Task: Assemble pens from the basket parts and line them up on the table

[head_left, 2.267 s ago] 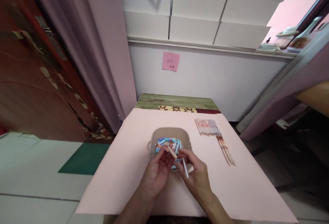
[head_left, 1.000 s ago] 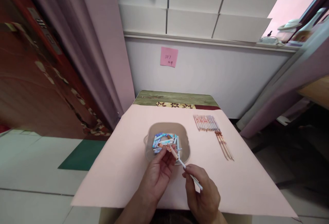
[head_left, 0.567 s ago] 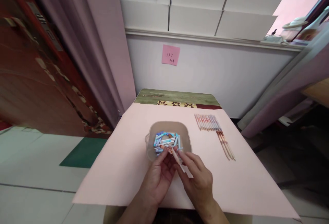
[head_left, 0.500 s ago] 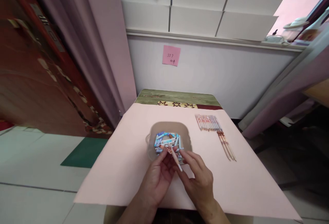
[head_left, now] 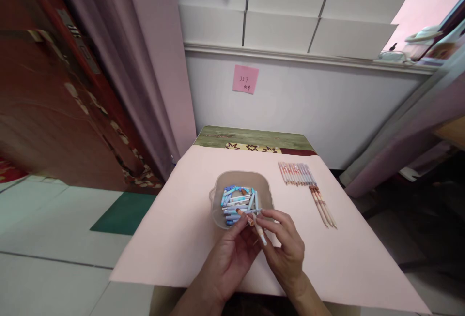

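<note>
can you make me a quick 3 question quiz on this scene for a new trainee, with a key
1. True or false: in the head view, the rounded beige plastic container is left of the row of slim white, red and lilac pens.

2. Where does the pile of slim blue and white cylindrical pieces lie?
A) On the tiled floor
B) Inside the container
C) On the window ledge

3. Fill in the gap: the small brown-tipped orange tube is held by the person's ___ hand.

Key:
1. True
2. B
3. Left: the left hand has its thumb on the tube.
</note>
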The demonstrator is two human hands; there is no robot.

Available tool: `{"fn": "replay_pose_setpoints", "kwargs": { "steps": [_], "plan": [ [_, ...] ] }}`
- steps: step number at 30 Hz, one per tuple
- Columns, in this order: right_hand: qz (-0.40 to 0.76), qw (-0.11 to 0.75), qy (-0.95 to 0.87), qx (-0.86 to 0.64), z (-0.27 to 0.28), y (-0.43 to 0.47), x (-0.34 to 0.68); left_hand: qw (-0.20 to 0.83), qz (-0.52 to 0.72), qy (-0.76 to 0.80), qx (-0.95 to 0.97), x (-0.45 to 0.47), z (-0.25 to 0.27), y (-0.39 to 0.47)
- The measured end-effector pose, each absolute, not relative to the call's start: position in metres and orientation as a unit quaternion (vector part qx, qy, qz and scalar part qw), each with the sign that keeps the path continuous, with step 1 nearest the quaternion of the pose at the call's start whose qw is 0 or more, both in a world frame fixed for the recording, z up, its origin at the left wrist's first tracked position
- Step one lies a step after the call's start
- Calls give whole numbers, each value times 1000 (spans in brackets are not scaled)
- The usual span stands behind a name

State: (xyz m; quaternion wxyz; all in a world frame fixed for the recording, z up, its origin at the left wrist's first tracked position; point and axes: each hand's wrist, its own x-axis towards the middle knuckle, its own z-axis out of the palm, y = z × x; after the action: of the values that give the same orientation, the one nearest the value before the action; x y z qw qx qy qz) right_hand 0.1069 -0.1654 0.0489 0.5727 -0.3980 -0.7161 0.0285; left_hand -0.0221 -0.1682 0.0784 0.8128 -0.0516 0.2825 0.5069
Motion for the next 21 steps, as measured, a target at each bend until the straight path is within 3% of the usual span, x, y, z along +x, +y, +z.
{"fn": "replay_pose_setpoints", "kwargs": {
  "steps": [6,13,21],
  "plan": [
    [-44,546,-715,-434,70,-177,120,791,499,352,-29,-29,80,-164],
    [-43,417,-770,-481,77,-183,124,751,537,383,-21,-30,80,-159],
    [-57,400,-759,-511,65,-185,122,718,567,404,10,-26,74,-164]
  ]
}}
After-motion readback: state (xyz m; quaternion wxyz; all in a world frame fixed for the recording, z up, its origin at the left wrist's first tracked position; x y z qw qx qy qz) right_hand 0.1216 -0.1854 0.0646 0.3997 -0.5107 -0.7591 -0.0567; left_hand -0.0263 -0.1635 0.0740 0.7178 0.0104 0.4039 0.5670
